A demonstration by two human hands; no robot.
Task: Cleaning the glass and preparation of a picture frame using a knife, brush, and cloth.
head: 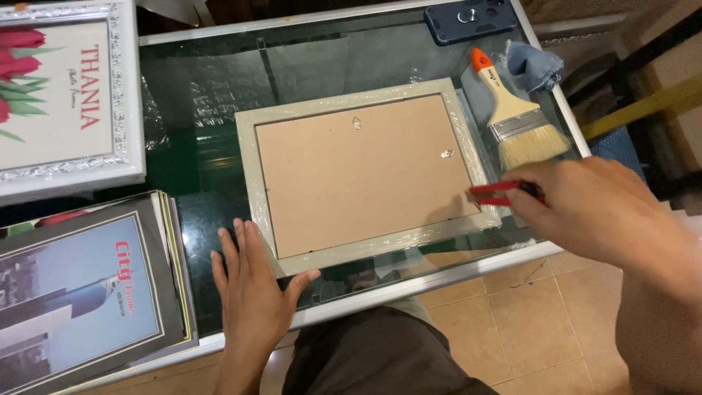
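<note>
To my far left stands a white ornate framed print [62, 95] with red tulips; nearer left lies a stack of dark-bordered, blue-toned tower prints [84, 292].

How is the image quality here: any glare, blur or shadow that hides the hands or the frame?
Head view: lighting is warm and even. The glass table shows pale reflections, and the plastic wrap on the frame glints along its edges. The right hand, holding a red tool, is slightly motion-blurred; the left hand is sharp. Shadows are soft.

Left hand [252, 289] flat; right hand [596, 208] in pinching grip.
</note>
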